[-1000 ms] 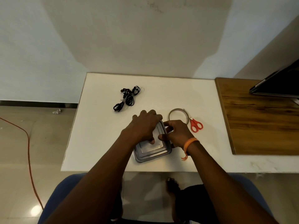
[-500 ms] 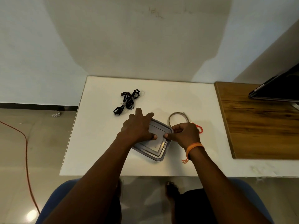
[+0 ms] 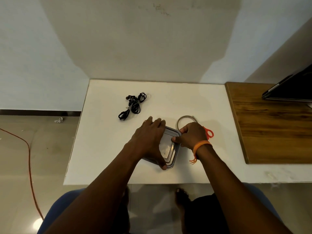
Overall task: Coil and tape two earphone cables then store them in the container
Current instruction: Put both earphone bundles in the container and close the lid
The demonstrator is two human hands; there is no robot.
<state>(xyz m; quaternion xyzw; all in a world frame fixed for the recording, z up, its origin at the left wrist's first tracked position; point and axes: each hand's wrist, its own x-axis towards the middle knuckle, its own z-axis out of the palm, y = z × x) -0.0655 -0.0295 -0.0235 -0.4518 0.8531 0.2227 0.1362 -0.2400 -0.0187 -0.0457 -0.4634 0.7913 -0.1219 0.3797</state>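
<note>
A grey lidded container (image 3: 170, 149) lies on the white table (image 3: 104, 149) near its front edge. My left hand (image 3: 148, 141) lies spread over the container's left side, fingers at the far corner and thumb hooked at the near corner. My right hand (image 3: 190, 135) pinches the lid's right edge with thumb and curled fingers. Two black earphone cables (image 3: 132, 106), bundled, lie at the table's far left, apart from both hands. A roll of tape (image 3: 185, 119) and orange-handled scissors (image 3: 209, 133) lie just behind my right hand, partly hidden.
A wooden board (image 3: 273, 125) adjoins the table on the right, with a dark laptop (image 3: 290, 88) at its far end. An orange cord (image 3: 29, 156) runs across the floor on the left. My blue chair and feet show below the table's front edge.
The container has turned further on the table. My left hand has spread across it, its thumb now at the near corner. My right hand keeps its pinch on the lid edge.
</note>
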